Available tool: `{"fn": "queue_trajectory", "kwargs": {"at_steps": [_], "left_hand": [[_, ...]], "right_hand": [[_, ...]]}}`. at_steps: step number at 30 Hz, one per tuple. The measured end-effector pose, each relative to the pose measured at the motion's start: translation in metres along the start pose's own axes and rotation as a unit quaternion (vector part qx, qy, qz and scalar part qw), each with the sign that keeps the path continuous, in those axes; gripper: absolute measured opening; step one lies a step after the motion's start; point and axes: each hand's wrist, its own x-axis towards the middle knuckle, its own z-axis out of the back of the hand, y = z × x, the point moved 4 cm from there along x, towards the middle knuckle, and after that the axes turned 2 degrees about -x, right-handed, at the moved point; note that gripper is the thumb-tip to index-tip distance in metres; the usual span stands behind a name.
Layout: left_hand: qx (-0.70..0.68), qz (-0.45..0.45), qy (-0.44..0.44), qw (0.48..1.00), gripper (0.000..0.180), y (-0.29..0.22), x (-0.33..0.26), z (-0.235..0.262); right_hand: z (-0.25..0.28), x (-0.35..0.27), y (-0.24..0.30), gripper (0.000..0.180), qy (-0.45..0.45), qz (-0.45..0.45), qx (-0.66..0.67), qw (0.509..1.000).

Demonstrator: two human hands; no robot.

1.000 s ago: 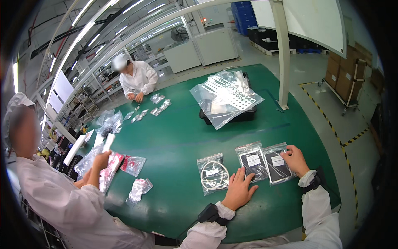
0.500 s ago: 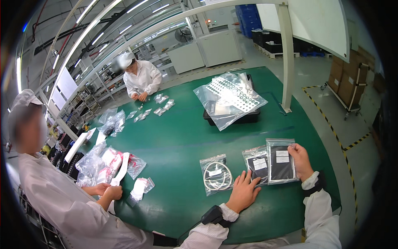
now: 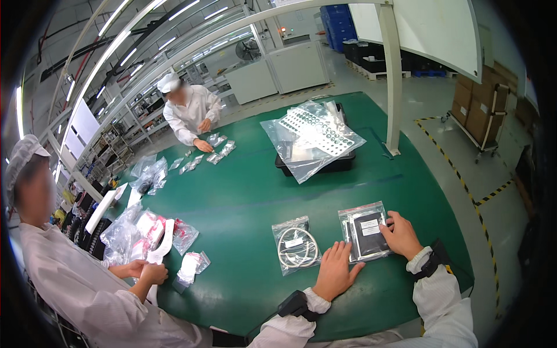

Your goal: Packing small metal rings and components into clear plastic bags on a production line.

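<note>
Two clear zip bags with flat black contents and white labels lie almost stacked on the green table (image 3: 243, 232); the upper bag (image 3: 380, 246) covers most of the lower one. My right hand (image 3: 403, 236) is closed on the right edge of the upper bag, thumb and fingers near its label. Palm down, my left hand (image 3: 335, 272) rests with fingers spread, its fingertips by the stack's lower left corner. Left of that hand lies a clear zip bag with a coiled white cable (image 3: 299, 246) and a small white label.
A black tray (image 3: 342, 163) bears plastic bags and a sheet of green rings (image 3: 316, 130). At the left a co-worker (image 3: 75, 255) holds a white strip near bagged parts (image 3: 136, 229). Another person (image 3: 188, 107) handles small bags (image 3: 223, 152). A post (image 3: 391, 81) stands at the far right edge.
My right hand has moved left with its bag, bringing it over the other black-filled bag. My left hand stays flat nearby. The far co-worker's hands have moved apart, one reaching to the small bags.
</note>
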Motion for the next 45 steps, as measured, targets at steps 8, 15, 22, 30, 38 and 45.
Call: {"fn": "queue_trajectory", "kwargs": {"at_steps": [8,15,22,30,38,45], "left_hand": [[-0.053,-0.015,-0.023,0.998,0.058,-0.001,0.005,-0.002],[-0.066,-0.006,-0.011,0.998,0.057,-0.001,0.005,0.003],[-0.076,0.005,-0.003,0.997,0.057,-0.004,0.007,0.002],[-0.110,-0.002,0.015,0.994,0.056,0.001,0.004,-0.005],[0.035,0.056,-0.073,0.995,0.064,0.027,0.003,0.030],[0.124,0.247,-0.056,0.960,0.087,0.086,-0.010,0.044]], "right_hand": [[-0.011,-0.002,-0.012,0.047,0.058,-0.007,0.155,0.986],[-0.021,0.003,-0.015,0.040,0.099,-0.017,0.287,0.953],[-0.034,0.001,-0.016,0.043,0.102,0.041,0.354,0.929],[-0.033,-0.002,-0.009,0.064,0.052,0.000,0.393,0.918],[0.006,0.029,-0.048,0.066,-0.106,0.007,0.375,0.921],[0.021,0.043,-0.081,0.053,-0.139,0.025,0.217,0.966]]}}
